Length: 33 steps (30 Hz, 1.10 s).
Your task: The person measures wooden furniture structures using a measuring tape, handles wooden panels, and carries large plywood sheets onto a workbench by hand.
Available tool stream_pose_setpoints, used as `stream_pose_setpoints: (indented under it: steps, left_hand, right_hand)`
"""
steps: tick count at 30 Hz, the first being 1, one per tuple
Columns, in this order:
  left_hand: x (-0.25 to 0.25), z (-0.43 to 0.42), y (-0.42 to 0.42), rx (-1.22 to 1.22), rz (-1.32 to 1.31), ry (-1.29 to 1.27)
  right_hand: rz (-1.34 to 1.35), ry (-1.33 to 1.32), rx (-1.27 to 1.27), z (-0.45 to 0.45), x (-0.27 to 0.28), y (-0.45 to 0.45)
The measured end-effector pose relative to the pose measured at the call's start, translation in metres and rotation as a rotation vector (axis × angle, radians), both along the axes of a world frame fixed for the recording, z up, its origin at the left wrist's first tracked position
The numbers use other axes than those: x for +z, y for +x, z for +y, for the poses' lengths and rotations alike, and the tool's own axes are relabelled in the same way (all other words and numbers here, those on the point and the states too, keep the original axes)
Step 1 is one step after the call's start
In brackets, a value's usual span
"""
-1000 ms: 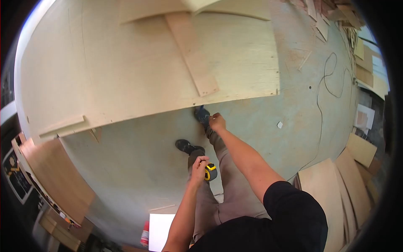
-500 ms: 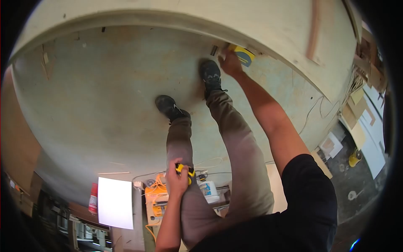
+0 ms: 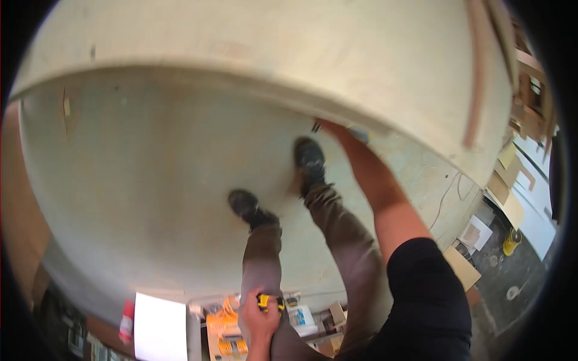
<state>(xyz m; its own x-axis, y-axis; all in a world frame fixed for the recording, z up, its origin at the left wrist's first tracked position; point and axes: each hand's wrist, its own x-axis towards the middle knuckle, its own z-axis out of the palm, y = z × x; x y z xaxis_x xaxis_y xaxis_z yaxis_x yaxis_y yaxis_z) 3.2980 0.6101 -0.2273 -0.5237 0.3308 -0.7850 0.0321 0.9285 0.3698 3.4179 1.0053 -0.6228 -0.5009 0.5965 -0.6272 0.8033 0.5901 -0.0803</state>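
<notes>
A big pale board (image 3: 259, 36) fills the top of the frame, its near edge running crosswise, low at the far left, arching through the upper middle and dropping away to the right (the lens surely bends it more than the wood does). Below it spreads the pale, greenish floor (image 3: 150, 180), and the legs come up through the lower centre to two dark shoes (image 3: 310, 157) (image 3: 244, 204), both short of that edge. The right arm (image 3: 391, 192) slants from the lower right to the upper middle, and its far end passes beneath the board's edge, just beyond the shoe on that side. The right hand is hidden there, so I cannot tell whether it is open, closed or gripping anything. It is clearly the nearer one: the board lies directly above it in the frame, while the left hand (image 3: 259, 322) is down at bottom centre by the thigh, well apart from the edge. At lower left a white sheet (image 3: 160, 328) stands beside a red can (image 3: 126, 325); an orange tool (image 3: 226, 325) lies near the left hand. That hand is closed around a small yellow and black tape measure (image 3: 263, 301). Smallest, a blurred greyish thing (image 3: 359, 134) shows beside the right forearm.
</notes>
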Motion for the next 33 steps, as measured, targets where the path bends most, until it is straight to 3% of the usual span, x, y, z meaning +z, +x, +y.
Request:
stream_pose_setpoints:
  steps: [3,4,6,8,10,13,14,15,16,17,18,19,20,21,22,23,25,27,29,30,31,33]
  left_hand:
    - [-0.003,-0.009,0.011,0.022,0.011,0.047]
    - [0.002,0.01,0.006,-0.046,-0.043,-0.013]
    - [0.03,0.036,-0.008,-0.16,-0.106,-0.184]
    - [0.031,0.034,-0.006,-0.094,-0.114,-0.145]
    - [0.024,0.036,-0.001,-0.08,-0.082,-0.079]
    - [0.031,0.04,0.002,-0.073,-0.101,-0.028]
    - [0.039,0.047,0.003,-0.016,-0.182,-0.057]
    - [0.043,0.053,0.002,0.043,-0.263,-0.078]
    - [0.035,0.047,0.005,0.037,-0.239,-0.038]
    - [0.025,0.028,0.015,0.032,-0.211,-0.01]
    - [0.02,0.021,0.017,0.031,-0.182,0.013]
    - [0.033,0.034,0.011,0.017,-0.192,-0.043]
    - [0.005,0.0,0.023,0.151,-0.278,-0.011]
    - [0.0,0.002,0.027,0.234,-0.23,0.077]
    - [0.0,0.006,0.027,0.311,-0.179,0.166]
    - [0.002,0.017,0.025,0.255,-0.261,0.201]
    - [0.006,0.057,0.019,0.141,-0.418,0.266]
    - [-0.012,0.101,0.032,0.065,-0.562,0.338]
    - [0.05,0.224,0.028,0.126,-0.724,0.309]
    - [0.038,0.253,0.042,0.13,-0.753,0.394]
    - [0.021,0.278,0.055,0.13,-0.778,0.477]
    - [0.018,0.341,0.061,0.085,-0.811,0.402]
  right_hand:
    - [0.107,-0.059,-0.028,-0.056,0.073,-0.006]
    - [0.26,-0.028,-0.131,-0.064,0.114,-0.002]
    - [0.261,-0.069,-0.318,-0.065,0.141,0.02]
    - [0.163,0.125,-0.406,-0.07,0.078,0.084]
    - [0.188,0.397,0.097,-0.06,0.071,0.123]
    - [-0.127,-0.336,-0.147,-0.036,0.127,0.11]
    - [0.219,-0.204,-0.316,-0.045,0.149,0.111]
    - [0.031,-0.356,-0.261,-0.047,0.195,0.091]
    - [0.016,-0.489,-0.084,-0.058,0.208,0.09]
    - [0.018,-0.765,-0.002,-0.043,0.278,0.062]
    - [0.264,-0.979,0.027,-0.022,0.356,0.031]
    - [0.351,-1.15,-0.119,-0.002,0.409,0.01]
    - [0.434,-1.21,-0.321,0.034,0.475,-0.012]
    - [0.581,-1.172,-0.602,0.053,0.482,-0.002]
    - [0.802,-1.024,-0.76,0.092,0.486,0.014]
    - [0.859,-0.614,-0.84,0.136,0.499,0.018]
    - [1.417,-0.674,-1.507,0.222,0.468,0.045]
    - [1.5,-0.749,-1.859,0.281,0.468,0.038]
    - [1.816,-0.715,-1.934,0.313,0.446,0.026]
    - [1.975,-0.69,-1.962,0.327,0.441,0.02]
    - [1.968,-0.647,-2.072,0.337,0.444,0.011]
    - [1.934,-0.554,-2.303,0.351,0.449,-0.001]
